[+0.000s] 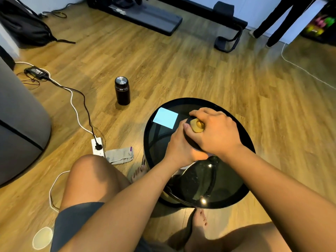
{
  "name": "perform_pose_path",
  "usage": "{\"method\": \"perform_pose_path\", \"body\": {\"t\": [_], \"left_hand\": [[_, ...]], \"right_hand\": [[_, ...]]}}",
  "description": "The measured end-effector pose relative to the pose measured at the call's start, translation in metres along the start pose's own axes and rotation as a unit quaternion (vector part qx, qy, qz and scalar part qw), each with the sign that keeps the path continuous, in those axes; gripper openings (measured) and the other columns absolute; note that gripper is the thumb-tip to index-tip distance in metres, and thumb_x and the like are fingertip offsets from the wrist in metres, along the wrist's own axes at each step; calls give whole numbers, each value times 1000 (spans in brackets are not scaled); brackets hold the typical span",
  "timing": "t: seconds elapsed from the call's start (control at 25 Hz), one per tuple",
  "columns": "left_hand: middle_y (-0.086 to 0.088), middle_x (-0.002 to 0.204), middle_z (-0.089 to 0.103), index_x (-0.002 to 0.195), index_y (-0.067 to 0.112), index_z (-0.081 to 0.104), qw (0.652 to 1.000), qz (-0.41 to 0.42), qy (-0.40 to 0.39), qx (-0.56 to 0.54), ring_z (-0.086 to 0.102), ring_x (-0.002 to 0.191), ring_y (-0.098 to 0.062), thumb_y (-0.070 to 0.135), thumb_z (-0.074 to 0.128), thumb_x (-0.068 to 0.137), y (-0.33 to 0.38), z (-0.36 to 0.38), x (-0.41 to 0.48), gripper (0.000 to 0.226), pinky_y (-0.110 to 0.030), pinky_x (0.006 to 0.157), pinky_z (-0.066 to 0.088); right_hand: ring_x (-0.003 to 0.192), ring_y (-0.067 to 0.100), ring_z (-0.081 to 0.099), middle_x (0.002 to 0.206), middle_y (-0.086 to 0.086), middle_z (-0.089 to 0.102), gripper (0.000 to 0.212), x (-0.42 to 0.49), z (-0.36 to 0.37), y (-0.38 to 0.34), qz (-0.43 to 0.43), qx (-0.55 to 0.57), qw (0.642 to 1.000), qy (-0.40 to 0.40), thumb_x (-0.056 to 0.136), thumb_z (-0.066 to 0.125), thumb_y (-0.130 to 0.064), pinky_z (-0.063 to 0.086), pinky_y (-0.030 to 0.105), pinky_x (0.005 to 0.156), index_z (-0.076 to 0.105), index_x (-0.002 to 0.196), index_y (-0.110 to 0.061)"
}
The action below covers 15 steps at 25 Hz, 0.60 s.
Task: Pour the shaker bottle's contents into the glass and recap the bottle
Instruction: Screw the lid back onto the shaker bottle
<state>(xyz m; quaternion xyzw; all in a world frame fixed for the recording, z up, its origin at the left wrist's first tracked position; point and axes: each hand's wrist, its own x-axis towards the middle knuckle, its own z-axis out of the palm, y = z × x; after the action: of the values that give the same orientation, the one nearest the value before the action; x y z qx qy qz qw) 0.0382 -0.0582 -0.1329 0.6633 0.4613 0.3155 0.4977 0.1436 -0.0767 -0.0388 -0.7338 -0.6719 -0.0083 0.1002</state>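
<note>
The shaker bottle stands on a round black glass table (227,193), almost wholly covered by both hands. Its black lid with a yellow flip cap (195,125) shows between my fingers. My left hand (181,146) wraps around the bottle's body from the left. My right hand (216,131) sits on top, its fingers closed over the lid. I cannot make out a drinking glass; a bit of pale clear material (211,155) shows under my right wrist, and I cannot tell what it is.
A light blue square reflection (165,117) lies on the table's far left. On the wooden floor stand a black flask (122,90), a power strip (97,146) with cables, a grey cloth (120,155) and a pale round disc (42,237). My bare knees and feet surround the table.
</note>
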Motion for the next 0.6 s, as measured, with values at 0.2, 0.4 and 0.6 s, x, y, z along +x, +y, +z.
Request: {"method": "perform_pose_path", "body": {"t": [0.2, 0.4, 0.6], "left_hand": [[8, 118, 66, 134, 27, 46, 999, -28, 6, 18, 65, 109, -16, 54, 87, 41, 1, 2, -2, 105, -43, 93, 59], [9, 111, 67, 126, 28, 47, 998, -56, 19, 6, 65, 102, -13, 35, 96, 49, 2, 9, -4, 91, -29, 82, 56], [5, 113, 69, 130, 29, 47, 998, -56, 29, 4, 68, 107, -18, 51, 89, 43, -1, 12, -4, 99, -39, 87, 61]], "right_hand": [[106, 30, 59, 124, -9, 63, 58, -1, 4, -2, 24, -16, 1000, 0, 84, 44, -70, 50, 38, 79, 60, 128, -37], [106, 28, 59, 122, -10, 63, 57, -2, 5, -5, 43, -4, 999, 13, 83, 45, -70, 48, 37, 78, 61, 128, -37], [109, 26, 57, 127, -11, 61, 58, -3, 6, -4, 56, -6, 998, 12, 84, 43, -70, 48, 36, 79, 59, 130, -38]]}}
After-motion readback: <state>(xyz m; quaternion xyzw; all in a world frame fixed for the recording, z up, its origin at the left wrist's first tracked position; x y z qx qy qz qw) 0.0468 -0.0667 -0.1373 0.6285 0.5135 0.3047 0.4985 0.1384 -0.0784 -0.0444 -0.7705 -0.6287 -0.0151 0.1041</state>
